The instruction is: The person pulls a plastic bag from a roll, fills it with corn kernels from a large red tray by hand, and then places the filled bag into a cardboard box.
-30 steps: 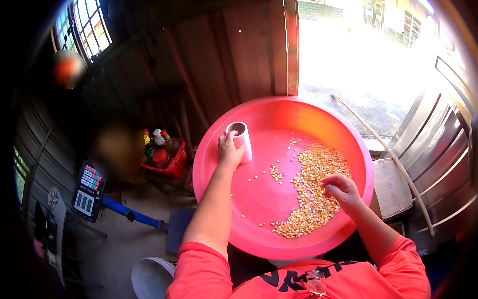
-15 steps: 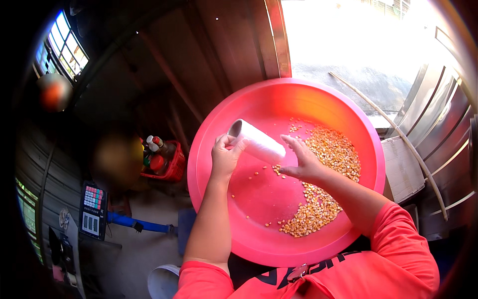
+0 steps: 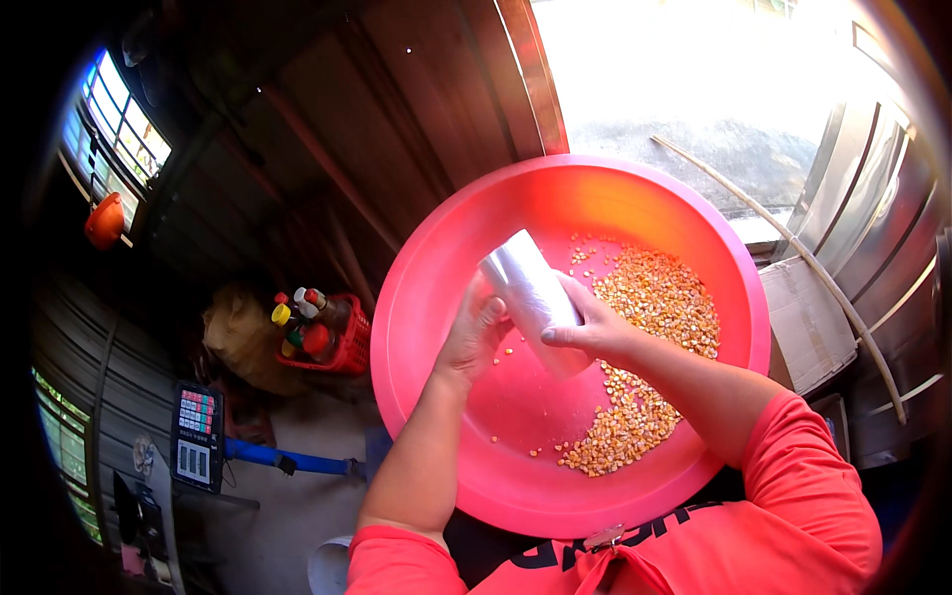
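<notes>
A whitish, shiny roll of clear plastic film point(image 3: 531, 288) is tilted over a big round pink tub point(image 3: 421, 426). My right hand point(image 3: 593, 325) grips it from the right, with the thumb laid across its lower part. On the other side, my left hand point(image 3: 476, 327) is closed against the roll's left edge; its fingertips are partly hidden. Yellow corn kernels point(image 3: 659, 307) are heaped along the tub's right side, and a few lie scattered near the middle.
Left of the tub stands a red basket point(image 3: 349, 347) of bottles beside a tan sack point(image 3: 248, 342). A scale display point(image 3: 196, 436) on a blue post is farther left. Cardboard point(image 3: 808, 322) and a long pale stick point(image 3: 783, 248) lean at the right, near the bright doorway.
The roll has turned steeper. My right hand, open and apart from it before, has closed on it. My left hand has shifted down from the roll's upper end to its left side.
</notes>
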The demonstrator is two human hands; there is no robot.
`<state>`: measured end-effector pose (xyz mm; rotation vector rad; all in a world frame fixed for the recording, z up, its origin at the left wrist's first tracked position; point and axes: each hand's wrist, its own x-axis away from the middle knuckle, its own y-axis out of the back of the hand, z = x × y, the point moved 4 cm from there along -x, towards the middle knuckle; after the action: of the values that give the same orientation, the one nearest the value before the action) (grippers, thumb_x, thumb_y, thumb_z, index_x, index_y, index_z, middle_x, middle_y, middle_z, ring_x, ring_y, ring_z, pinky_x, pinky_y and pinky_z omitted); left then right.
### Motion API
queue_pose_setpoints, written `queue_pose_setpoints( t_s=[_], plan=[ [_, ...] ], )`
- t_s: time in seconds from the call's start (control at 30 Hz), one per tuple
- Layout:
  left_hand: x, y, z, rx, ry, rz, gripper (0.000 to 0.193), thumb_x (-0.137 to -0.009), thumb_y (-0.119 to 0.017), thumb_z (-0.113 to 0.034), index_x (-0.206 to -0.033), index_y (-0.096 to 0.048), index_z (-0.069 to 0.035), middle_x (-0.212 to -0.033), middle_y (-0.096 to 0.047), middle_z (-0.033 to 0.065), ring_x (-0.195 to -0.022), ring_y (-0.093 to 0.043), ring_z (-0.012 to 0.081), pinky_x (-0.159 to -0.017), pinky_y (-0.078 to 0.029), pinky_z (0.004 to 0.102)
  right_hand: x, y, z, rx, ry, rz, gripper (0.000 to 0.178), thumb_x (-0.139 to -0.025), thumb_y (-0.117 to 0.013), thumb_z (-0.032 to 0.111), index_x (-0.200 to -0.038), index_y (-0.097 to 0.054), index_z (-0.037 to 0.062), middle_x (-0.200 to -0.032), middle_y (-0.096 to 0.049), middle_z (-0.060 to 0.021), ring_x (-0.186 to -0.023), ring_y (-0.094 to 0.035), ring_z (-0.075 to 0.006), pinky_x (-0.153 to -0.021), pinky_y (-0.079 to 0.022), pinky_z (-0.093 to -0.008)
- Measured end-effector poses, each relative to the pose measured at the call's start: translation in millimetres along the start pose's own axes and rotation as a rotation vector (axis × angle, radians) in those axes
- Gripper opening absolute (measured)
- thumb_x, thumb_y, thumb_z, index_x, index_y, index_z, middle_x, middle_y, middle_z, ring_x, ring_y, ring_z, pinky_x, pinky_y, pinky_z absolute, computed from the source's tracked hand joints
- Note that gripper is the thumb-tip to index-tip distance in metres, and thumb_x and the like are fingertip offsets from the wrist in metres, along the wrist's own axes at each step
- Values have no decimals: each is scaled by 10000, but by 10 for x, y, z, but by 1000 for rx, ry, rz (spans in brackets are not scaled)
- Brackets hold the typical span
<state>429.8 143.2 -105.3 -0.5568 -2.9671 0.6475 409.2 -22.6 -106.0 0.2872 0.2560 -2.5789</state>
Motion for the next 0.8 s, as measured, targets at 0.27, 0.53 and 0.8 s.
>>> queue_pose_setpoints(
  t_s=[0.27,0.53,0.8],
  plan=[
    [87,-167,207,108,286,214,927,-653,-769,-493,-1337,-322,-54,-1245,-471,79,-1170,-452,224,-992,-377,397,43,40,-87,-160,-95,24,544,-904,-558,298,-1348,-368,47,-1225,-508,-69,-1125,-482,-167,-951,-400,-351],
    [43,-231,329,-269,172,189,801,-699,-750,-443,-1285,-372,-49,-1154,-509,77,-1095,-490,188,-922,-414,356,4,349,-94,123,-146,-285,364,-852,-640,309,-1032,-509,21,-951,-580,-55,-838,-554,-126,-690,-478,-279],
    [112,-270,336,-71,279,177,790,-684,-730,-536,-1225,-424,-49,-1062,-560,82,-991,-558,205,-850,-473,358,14,425,-87,-156,-179,-204,153,-867,-607,182,-941,-564,55,-812,-603,-37,-695,-578,-120,-626,-494,-269]
  ],
)
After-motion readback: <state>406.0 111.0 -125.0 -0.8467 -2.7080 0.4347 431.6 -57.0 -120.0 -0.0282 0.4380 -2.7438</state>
